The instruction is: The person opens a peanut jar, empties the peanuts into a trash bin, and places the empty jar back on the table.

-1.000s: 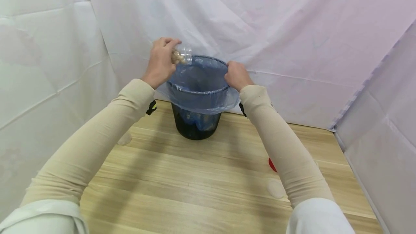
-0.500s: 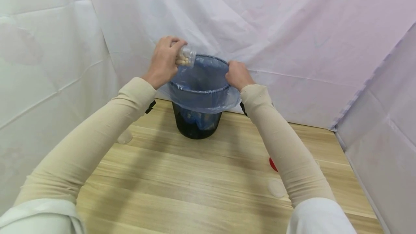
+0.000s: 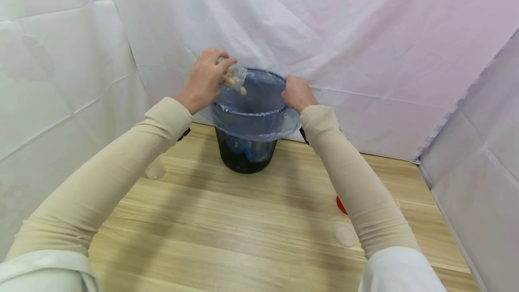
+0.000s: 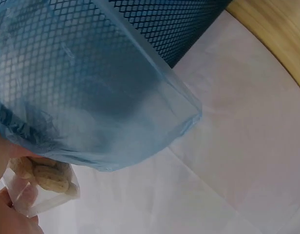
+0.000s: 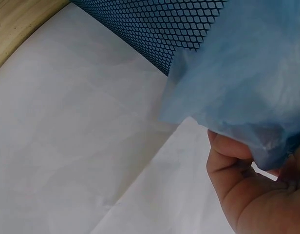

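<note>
In the head view my left hand [image 3: 204, 79] grips a clear plastic jar [image 3: 239, 75], tilted mouth-down over the left rim of a black mesh waste bin [image 3: 242, 163]. Unshelled peanuts [image 4: 51, 179] show through the jar wall in the left wrist view. One peanut [image 3: 243, 90] is at the jar's mouth, above the bin's opening. A blue bin liner [image 3: 259, 130] lines the bin and hangs over its rim. My right hand [image 3: 298, 93] holds the rim and liner on the right side; its curled fingers show beneath the liner in the right wrist view.
The bin stands on a wooden tabletop [image 3: 227, 220] against a white cloth backdrop [image 3: 365, 57]. A red disc [image 3: 341, 205] and a clear round disc [image 3: 345, 234] lie near the right forearm. At left, a clear container [image 3: 156, 169] is partly behind the left sleeve.
My left hand has moved slightly right and tipped the jar further down. A peanut now emerges at its mouth. The right hand stays at the rim.
</note>
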The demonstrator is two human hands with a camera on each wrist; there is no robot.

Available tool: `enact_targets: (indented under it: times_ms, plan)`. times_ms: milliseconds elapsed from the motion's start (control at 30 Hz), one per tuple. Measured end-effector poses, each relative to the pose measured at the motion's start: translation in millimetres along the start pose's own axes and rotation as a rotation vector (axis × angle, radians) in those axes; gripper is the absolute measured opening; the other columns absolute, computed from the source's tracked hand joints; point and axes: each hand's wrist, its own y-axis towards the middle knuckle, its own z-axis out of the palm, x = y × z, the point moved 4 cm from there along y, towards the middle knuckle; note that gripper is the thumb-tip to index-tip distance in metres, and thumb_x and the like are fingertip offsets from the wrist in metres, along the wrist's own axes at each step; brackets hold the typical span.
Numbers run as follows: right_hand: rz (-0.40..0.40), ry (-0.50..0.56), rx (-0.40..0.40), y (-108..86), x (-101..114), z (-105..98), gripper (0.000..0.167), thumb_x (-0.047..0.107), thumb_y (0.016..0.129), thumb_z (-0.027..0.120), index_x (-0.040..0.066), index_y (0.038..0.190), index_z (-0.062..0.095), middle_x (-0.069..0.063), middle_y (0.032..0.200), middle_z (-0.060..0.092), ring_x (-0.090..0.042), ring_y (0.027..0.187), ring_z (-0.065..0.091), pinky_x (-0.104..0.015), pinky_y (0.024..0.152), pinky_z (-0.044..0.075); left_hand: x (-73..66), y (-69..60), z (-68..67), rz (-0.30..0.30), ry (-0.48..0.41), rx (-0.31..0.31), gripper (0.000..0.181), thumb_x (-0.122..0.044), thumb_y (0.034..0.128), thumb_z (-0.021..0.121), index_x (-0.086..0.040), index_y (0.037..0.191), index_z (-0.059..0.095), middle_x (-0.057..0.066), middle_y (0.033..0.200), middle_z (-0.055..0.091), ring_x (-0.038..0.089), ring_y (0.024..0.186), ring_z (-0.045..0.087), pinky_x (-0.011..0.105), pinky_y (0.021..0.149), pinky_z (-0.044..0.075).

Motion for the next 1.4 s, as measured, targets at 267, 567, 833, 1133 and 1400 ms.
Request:
enact_targets:
  times_ms: [267, 567, 833, 1133, 1400]
  plan:
    - [-0.004, -0.012, -0.007, 0.8, 1.2, 0.6, 0.053, -0.003, 0.107, 0.039, -0.008, 0.159, 0.044, -0.029, 0.160, 0.051, -0.042, 0.145, 0.056, -0.048, 0.107, 0.053, -3.3, -1.1, 1.3, 0.109, 0.076, -0.001, 0.052, 0.020, 0.0948, 0.063, 0.002, 0.144, 0.063, 0.027, 0.139, 0.061, 0.047, 0.140, 0.051, 0.055, 0.128, 0.036]
    - [-0.002, -0.011, -0.007, 0.9, 3.0, 1.1, 0.053, -0.003, 0.106, 0.039, -0.009, 0.159, 0.044, -0.029, 0.160, 0.051, -0.042, 0.146, 0.055, -0.049, 0.110, 0.053, -1.5, -2.8, 1.8, 0.195, 0.124, -0.007, 0.051, 0.024, 0.0935, 0.060, 0.003, 0.140, 0.064, 0.030, 0.137, 0.061, 0.049, 0.138, 0.053, 0.054, 0.134, 0.027]
    - [0.002, -0.019, -0.002, 2.2, 4.1, 1.8, 0.052, -0.002, 0.107, 0.041, -0.008, 0.159, 0.044, -0.029, 0.160, 0.052, -0.042, 0.147, 0.053, -0.049, 0.117, 0.051, 1.1, -0.2, -1.8, 0.212, 0.185, 0.020, 0.054, 0.023, 0.0920, 0.060, 0.003, 0.142, 0.062, 0.029, 0.142, 0.059, 0.047, 0.141, 0.052, 0.053, 0.135, 0.026]
    - [-0.001, -0.001, 0.001, 0.0, 4.3, 2.8, 0.052, -0.002, 0.108, 0.040, -0.008, 0.159, 0.043, -0.029, 0.160, 0.051, -0.042, 0.145, 0.055, -0.048, 0.105, 0.054, 0.4, 2.4, -3.8, 0.261, 0.216, 0.026, 0.054, 0.025, 0.0931, 0.055, 0.002, 0.142, 0.062, 0.028, 0.142, 0.060, 0.045, 0.141, 0.052, 0.052, 0.135, 0.026]
    - [-0.006, -0.001, -0.006, -0.1, 4.6, 2.2, 0.051, -0.002, 0.107, 0.040, -0.009, 0.158, 0.045, -0.030, 0.158, 0.053, -0.043, 0.144, 0.056, -0.049, 0.109, 0.054, -1.9, 7.0, -2.8, 0.287, 0.270, 0.052, 0.053, 0.023, 0.0952, 0.059, 0.001, 0.143, 0.064, 0.027, 0.143, 0.062, 0.044, 0.144, 0.050, 0.050, 0.136, 0.025]
